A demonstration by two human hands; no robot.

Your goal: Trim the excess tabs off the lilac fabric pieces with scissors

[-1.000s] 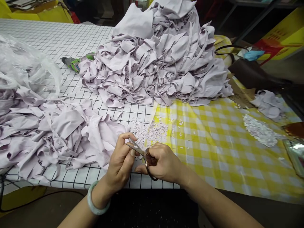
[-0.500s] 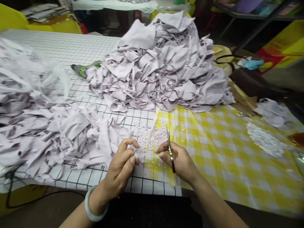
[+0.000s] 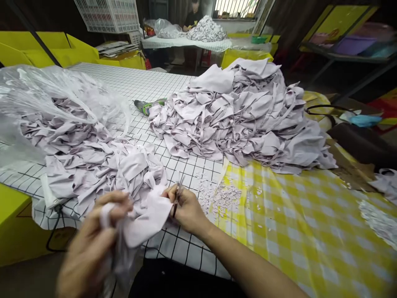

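A pale lilac fabric piece (image 3: 147, 219) is stretched between my hands in front of the near pile. My left hand (image 3: 93, 240), smeared by motion, is closed on its left end, with a narrow strip of the cloth looped over the fingers. On the other side, my right hand (image 3: 190, 210) pinches the fabric's corner between thumb and finger. That same hand also holds a small pair of scissors (image 3: 178, 196), blades pointing up and away. Just behind the fabric lies a loose pile of similar pieces (image 3: 102, 165), partly inside a clear plastic bag (image 3: 27, 89).
A large heap of lilac fabric (image 3: 242, 116) rises at the back. Tiny cut scraps (image 3: 225, 196) lie where the white grid cloth meets the yellow checked cloth (image 3: 288, 223). A green and grey object (image 3: 143, 107) lies beside the heap. Another person (image 3: 192, 18) sits at a far table.
The view has swung left and up. Both hands have moved left to the near pile and now hold a fabric piece between them. The scissors remain in my right hand.
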